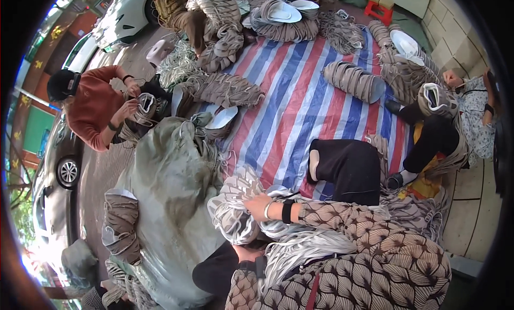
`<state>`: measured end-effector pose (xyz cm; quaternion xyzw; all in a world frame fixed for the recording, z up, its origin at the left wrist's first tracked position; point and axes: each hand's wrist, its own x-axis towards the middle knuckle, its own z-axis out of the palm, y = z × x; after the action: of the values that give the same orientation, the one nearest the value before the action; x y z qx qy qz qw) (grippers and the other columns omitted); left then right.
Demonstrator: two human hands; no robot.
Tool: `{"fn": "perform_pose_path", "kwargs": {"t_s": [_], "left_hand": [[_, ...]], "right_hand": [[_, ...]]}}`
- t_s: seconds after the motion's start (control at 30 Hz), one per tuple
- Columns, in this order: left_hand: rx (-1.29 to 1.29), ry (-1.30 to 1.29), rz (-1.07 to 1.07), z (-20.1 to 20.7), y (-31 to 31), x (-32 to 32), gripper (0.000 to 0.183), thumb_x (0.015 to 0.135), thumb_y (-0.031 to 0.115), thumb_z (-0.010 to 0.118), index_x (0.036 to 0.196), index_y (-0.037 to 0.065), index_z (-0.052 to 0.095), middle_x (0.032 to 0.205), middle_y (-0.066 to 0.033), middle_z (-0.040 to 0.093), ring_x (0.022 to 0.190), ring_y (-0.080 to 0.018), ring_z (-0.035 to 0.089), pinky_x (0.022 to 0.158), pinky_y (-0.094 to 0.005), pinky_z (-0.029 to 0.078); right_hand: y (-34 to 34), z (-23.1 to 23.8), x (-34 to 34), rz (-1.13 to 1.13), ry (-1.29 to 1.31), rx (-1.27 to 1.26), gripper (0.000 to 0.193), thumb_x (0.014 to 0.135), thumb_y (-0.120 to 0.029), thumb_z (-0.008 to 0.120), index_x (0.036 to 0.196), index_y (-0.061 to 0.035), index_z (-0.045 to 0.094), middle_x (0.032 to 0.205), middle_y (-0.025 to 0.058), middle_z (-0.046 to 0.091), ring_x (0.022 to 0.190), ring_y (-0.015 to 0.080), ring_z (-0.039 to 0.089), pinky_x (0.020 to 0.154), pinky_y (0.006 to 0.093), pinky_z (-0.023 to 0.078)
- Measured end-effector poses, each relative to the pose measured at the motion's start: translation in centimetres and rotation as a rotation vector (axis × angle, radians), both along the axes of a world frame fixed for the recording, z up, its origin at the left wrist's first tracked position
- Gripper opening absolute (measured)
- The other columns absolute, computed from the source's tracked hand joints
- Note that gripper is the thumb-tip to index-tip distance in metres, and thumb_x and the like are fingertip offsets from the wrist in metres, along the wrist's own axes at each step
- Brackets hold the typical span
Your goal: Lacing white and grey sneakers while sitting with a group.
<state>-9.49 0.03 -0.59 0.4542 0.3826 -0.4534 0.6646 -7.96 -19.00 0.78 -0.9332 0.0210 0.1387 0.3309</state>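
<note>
A white-and-grey shoe upper (239,228), its opening rimmed in white, sits between my hands at the lower middle. My right hand (259,206), with a white bangle and black band at the wrist, is closed on its upper side. From below, my left hand (249,253) grips the same upper; its fingertips are hidden behind it. Right behind is a nested stack of pale uppers (243,182), touching it. Long loose white laces (300,251) spread over my lap beside my left wrist. My patterned sleeves and dark-clad knees frame the work.
A striped red, white and blue sheet (292,114) covers the ground ahead. A big greenish sack (171,165) stands at left, near a wrapped taupe bundle (121,224). Other people work around the sheet, one in a rust sweater (93,103). Another taupe bundle (353,82) lies on it.
</note>
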Motion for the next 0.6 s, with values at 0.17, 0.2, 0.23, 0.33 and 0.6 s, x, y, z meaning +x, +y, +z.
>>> {"fn": "perform_pose_path", "kwargs": {"t_s": [0.17,0.2,0.23,0.33,0.6], "left_hand": [[-0.247,-0.059,0.097,1.4,0.2,-1.2,0.065,0.080,0.056,0.044,0.125,0.009,0.048,0.125,-0.0131,0.050,0.114,-0.0337,0.046,0.096,-0.0537,0.035],[-0.322,-0.064,0.102,1.6,0.4,-1.3,0.059,0.080,0.049,0.047,0.122,0.008,0.050,0.121,-0.0141,0.053,0.109,-0.0321,0.049,0.092,-0.0534,0.038],[-0.315,-0.064,0.085,1.9,0.3,-1.5,0.059,0.080,0.049,0.047,0.122,0.008,0.050,0.121,-0.0141,0.053,0.109,-0.0321,0.049,0.092,-0.0534,0.038],[-0.301,-0.078,0.066,2.3,0.4,-1.7,0.060,0.081,0.051,0.046,0.123,0.008,0.050,0.121,-0.0131,0.054,0.108,-0.0329,0.050,0.091,-0.0539,0.039],[-0.436,-0.129,-0.151,-1.5,2.0,-1.6,0.073,0.082,0.060,0.040,0.135,0.010,0.037,0.137,-0.0117,0.040,0.125,-0.0320,0.038,0.106,-0.0494,0.027]], "right_hand": [[1.4,2.9,-1.8,-0.009,-0.018,-0.113,0.024,0.069,-0.010,0.061,0.093,-0.0043,0.060,0.083,0.0140,0.066,0.084,0.0290,0.064,0.070,0.0386,0.045],[1.4,3.4,-2.3,-0.003,-0.067,-0.136,0.022,0.070,-0.010,0.060,0.091,-0.0043,0.060,0.081,0.0135,0.066,0.082,0.0288,0.064,0.068,0.0385,0.045],[1.5,3.7,-2.6,-0.020,-0.068,-0.130,0.022,0.070,-0.010,0.060,0.091,-0.0043,0.060,0.081,0.0135,0.066,0.082,0.0288,0.064,0.068,0.0385,0.045],[2.0,4.5,-3.7,-0.053,-0.057,-0.139,0.018,0.071,-0.013,0.059,0.088,-0.0051,0.060,0.077,0.0119,0.066,0.077,0.0279,0.065,0.064,0.0389,0.044],[2.8,5.2,-6.0,-0.128,-0.044,-0.127,0.022,0.072,-0.024,0.061,0.086,-0.0068,0.060,0.075,0.0107,0.065,0.073,0.0285,0.064,0.069,0.0402,0.045]]}}
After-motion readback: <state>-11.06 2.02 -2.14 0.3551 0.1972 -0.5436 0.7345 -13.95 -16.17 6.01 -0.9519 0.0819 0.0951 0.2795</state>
